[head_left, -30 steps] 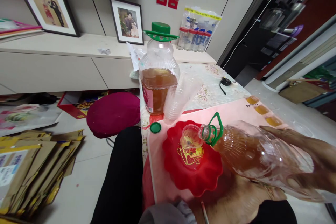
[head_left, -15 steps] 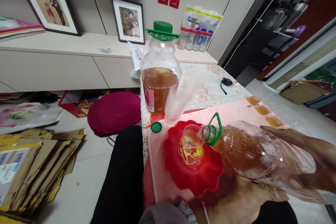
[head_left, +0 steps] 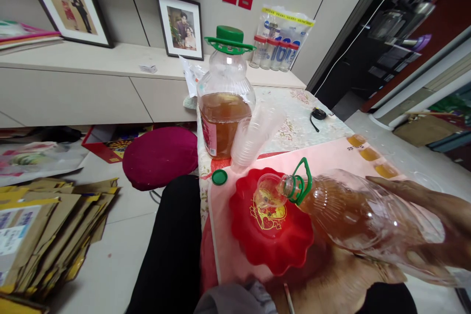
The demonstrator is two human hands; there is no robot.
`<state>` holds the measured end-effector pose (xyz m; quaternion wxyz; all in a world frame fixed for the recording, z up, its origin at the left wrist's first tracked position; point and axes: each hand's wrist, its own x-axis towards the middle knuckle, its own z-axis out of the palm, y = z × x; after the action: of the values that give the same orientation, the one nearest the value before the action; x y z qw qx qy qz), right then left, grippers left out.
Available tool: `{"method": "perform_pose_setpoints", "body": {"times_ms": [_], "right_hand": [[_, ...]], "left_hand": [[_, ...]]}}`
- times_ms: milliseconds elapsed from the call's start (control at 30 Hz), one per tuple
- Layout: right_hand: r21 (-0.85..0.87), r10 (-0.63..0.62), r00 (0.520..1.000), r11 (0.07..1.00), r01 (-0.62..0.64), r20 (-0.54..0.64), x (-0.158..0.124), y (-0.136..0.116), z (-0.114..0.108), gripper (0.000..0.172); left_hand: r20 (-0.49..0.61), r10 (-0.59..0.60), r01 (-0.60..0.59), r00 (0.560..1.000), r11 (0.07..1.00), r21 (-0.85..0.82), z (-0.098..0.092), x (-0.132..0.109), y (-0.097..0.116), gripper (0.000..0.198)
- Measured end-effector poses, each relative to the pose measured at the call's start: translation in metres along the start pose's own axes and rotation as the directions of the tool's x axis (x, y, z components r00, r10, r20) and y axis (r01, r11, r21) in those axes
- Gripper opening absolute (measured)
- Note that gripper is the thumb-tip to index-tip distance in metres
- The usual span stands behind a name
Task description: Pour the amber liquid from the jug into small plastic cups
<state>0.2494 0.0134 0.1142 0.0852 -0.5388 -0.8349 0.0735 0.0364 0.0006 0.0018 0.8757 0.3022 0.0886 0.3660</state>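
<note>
My right hand (head_left: 437, 206) grips the base of a large clear bottle (head_left: 353, 216) half full of amber liquid. The bottle lies tilted to the left, its open green-ringed neck over a small clear plastic cup (head_left: 267, 196). That cup stands on a red scalloped plate (head_left: 279, 250). My left hand (head_left: 342, 274) sits under the bottle beside the plate, its fingers hidden. The bottle's green cap (head_left: 220, 177) lies on the table left of the plate.
A second capped bottle (head_left: 225, 108) of amber liquid and a leaning stack of clear cups (head_left: 253, 137) stand behind the plate. Three filled cups (head_left: 368, 153) sit on the pink mat (head_left: 324, 157) at right. A maroon stool (head_left: 160, 157) and flattened cardboard (head_left: 44, 230) are on the floor at left.
The bottle stays tilted over the cup and both hands hold their places. Only the view has shifted very slightly.
</note>
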Motion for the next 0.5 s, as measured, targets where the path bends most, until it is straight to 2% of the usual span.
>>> {"method": "perform_pose_setpoints", "body": {"times_ms": [267, 433, 500], "right_hand": [[-0.03, 0.0, 1.0, 1.0, 0.0, 0.002, -0.004, 0.002, 0.0018, 0.081], [-0.06, -0.025, 1.0, 0.998, 0.025, 0.011, -0.0011, 0.0029, -0.0019, 0.083], [-0.054, 0.002, 1.0, 0.999, -0.002, 0.004, 0.0003, 0.0014, -0.0028, 0.083]], "left_hand": [[-0.061, -0.019, 0.012, 0.998, 0.993, -0.116, 0.0022, 0.0054, -0.0084, 0.067], [-0.104, -0.021, 0.009, 0.994, 0.994, -0.113, 0.0035, 0.0026, -0.01, 0.054], [-0.114, -0.02, 0.008, 0.993, 0.995, -0.098, 0.0032, 0.0016, -0.0094, 0.05]]}}
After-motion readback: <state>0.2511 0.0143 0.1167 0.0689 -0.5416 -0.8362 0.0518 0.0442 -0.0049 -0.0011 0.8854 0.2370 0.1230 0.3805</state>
